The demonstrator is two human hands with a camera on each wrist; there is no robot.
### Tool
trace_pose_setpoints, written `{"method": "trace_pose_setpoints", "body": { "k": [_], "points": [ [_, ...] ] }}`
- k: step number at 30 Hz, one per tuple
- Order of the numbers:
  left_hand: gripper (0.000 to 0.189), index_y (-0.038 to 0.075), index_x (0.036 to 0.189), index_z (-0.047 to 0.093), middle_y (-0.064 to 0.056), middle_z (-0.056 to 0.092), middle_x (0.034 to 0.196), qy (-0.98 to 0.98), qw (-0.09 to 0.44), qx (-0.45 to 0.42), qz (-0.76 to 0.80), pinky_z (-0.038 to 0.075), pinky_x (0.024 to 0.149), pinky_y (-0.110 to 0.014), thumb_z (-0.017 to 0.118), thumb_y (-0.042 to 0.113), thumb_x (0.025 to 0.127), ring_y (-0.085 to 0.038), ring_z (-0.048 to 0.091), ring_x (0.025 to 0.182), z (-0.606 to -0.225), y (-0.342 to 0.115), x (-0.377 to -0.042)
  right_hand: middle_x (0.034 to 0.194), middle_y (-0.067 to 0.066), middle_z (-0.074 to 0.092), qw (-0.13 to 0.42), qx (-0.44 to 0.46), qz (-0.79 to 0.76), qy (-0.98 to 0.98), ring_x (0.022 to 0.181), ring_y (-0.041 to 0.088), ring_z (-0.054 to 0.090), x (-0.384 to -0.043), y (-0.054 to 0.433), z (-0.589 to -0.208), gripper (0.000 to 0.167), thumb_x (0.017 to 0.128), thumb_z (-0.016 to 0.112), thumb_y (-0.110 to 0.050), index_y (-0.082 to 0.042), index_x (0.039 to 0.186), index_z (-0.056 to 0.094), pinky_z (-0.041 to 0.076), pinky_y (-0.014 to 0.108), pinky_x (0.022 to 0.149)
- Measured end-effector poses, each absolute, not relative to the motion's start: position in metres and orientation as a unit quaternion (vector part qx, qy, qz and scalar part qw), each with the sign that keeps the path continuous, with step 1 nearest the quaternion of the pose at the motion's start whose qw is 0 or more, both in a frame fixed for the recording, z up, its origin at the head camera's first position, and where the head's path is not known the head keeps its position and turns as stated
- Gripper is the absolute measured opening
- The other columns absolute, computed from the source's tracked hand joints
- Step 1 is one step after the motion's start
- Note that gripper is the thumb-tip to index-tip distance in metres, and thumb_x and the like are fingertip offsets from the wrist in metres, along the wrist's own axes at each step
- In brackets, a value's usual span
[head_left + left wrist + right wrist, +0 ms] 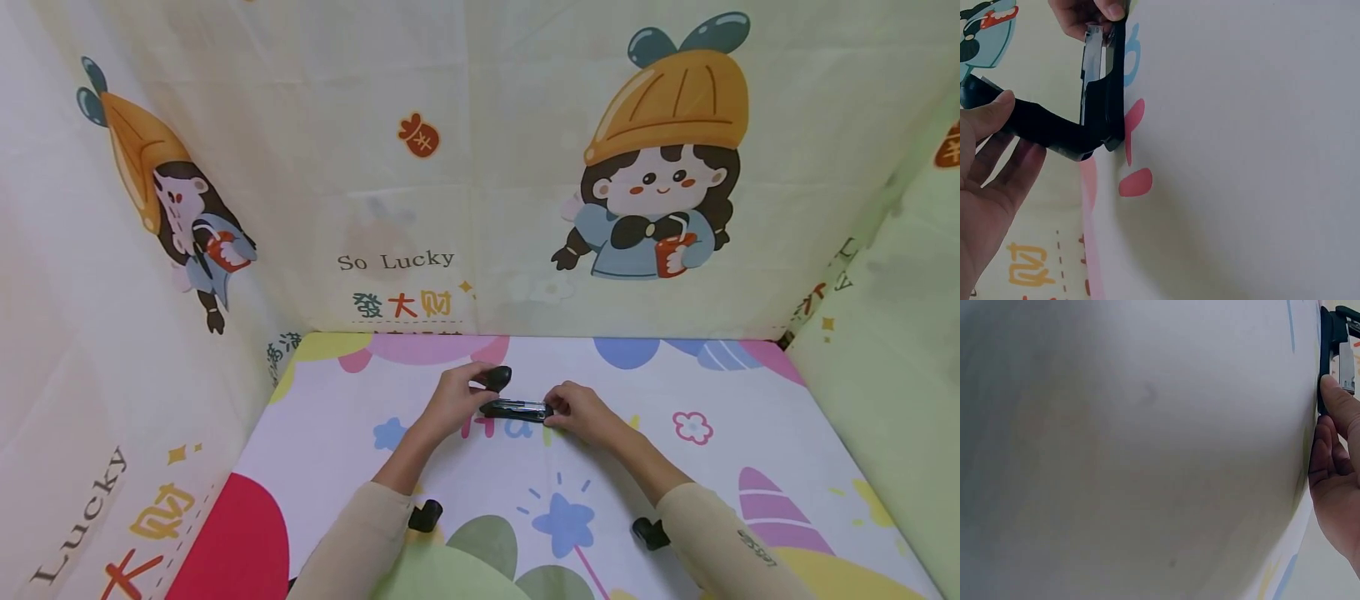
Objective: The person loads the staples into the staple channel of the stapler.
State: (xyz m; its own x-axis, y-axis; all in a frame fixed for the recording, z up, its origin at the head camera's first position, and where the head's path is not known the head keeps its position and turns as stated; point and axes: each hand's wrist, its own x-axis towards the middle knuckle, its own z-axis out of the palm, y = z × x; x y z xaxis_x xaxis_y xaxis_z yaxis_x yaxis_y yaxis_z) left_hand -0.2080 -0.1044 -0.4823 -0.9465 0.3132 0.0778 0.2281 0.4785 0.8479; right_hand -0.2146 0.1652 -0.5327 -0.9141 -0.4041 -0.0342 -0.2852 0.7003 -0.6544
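A black stapler lies on the table, swung wide apart at its hinge. My left hand pinches the raised top arm between thumb and fingers. In the left wrist view this top arm stands well away from the base, and the metal staple channel is exposed along the base. At the base's other end, my right hand grips it with thumb and fingertips. The right wrist view shows the right thumb against the stapler's dark edge; much of the stapler falls outside that view.
The table has a white cover with colourful prints. Printed cloth walls rise behind it and on both sides. Small black devices sit at both wrists.
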Motion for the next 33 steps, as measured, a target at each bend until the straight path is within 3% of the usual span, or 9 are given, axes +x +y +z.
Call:
{"method": "trace_pose_setpoints", "body": {
  "k": [8, 33],
  "points": [
    [0.039, 0.013, 0.130, 0.070, -0.007, 0.073, 0.120, 0.870, 0.042, 0.160, 0.465, 0.062, 0.091, -0.034, 0.078, 0.008, 0.092, -0.024, 0.067, 0.109, -0.486, -0.094, -0.209, 0.096, 0.000, 0.064, 0.082, -0.193, -0.341, 0.917, 0.085, 0.013, 0.057, -0.215, 0.166, -0.534, 0.028, 0.086, 0.085, -0.017, -0.007, 0.109, 0.073, 0.052, 0.028, 0.078],
    [0.035, 0.012, 0.127, 0.073, -0.006, 0.073, 0.124, 0.881, 0.025, 0.205, 0.425, 0.054, 0.106, -0.043, 0.077, 0.010, 0.093, -0.023, 0.065, 0.116, -0.494, -0.076, -0.209, 0.095, 0.000, 0.064, 0.073, -0.205, -0.346, 0.913, 0.084, 0.012, 0.057, -0.216, 0.168, -0.536, 0.029, 0.086, 0.085, -0.019, -0.007, 0.109, 0.073, 0.053, 0.027, 0.077]
  ]
}}
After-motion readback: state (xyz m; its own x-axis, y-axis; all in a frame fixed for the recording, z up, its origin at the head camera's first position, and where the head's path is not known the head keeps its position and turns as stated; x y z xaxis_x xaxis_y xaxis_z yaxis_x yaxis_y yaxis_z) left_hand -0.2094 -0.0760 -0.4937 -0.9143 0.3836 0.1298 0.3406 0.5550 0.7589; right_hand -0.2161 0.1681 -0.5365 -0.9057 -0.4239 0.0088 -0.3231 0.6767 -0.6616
